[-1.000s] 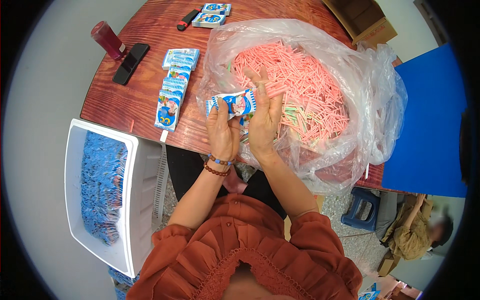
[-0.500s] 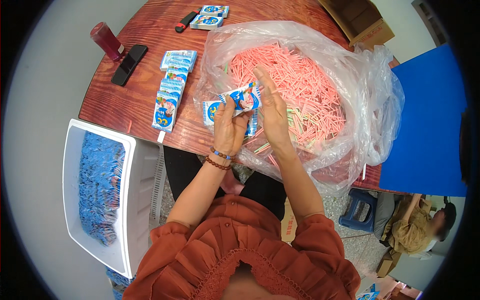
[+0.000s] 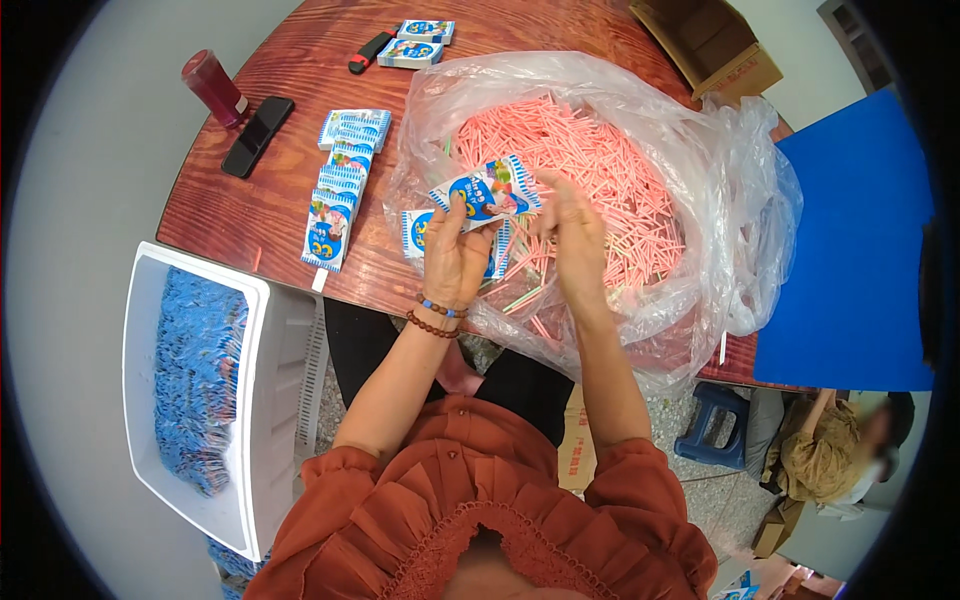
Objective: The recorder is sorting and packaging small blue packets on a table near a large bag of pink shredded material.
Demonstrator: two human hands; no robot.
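My left hand (image 3: 457,262) grips a blue-and-white printed packet (image 3: 485,196) between thumb and fingers, above the near left part of a clear plastic bag (image 3: 620,85). My right hand (image 3: 578,235) is just right of the packet, its index finger and thumb apart with nothing visible between them. Its other fingers are partly hidden. Beneath it, the opened bag holds a heap of thin pink sticks (image 3: 640,190), with a few pale green ones. More of the same packets (image 3: 412,232) lie under my left hand, partly covered by it.
An overlapping row of packets (image 3: 340,185) lies on the wooden table (image 3: 285,60), near a phone (image 3: 258,137), a red bottle (image 3: 214,88) and a red-black cutter (image 3: 371,52). Below left stands a white bin (image 3: 262,400) of blue packets. A person (image 3: 825,450) sits at right beyond a blue stool (image 3: 712,425).
My right hand has moved right and slightly down, away from the packet, its fingers bending. The packet stays in my left hand and has turned slightly, its right end now further right.
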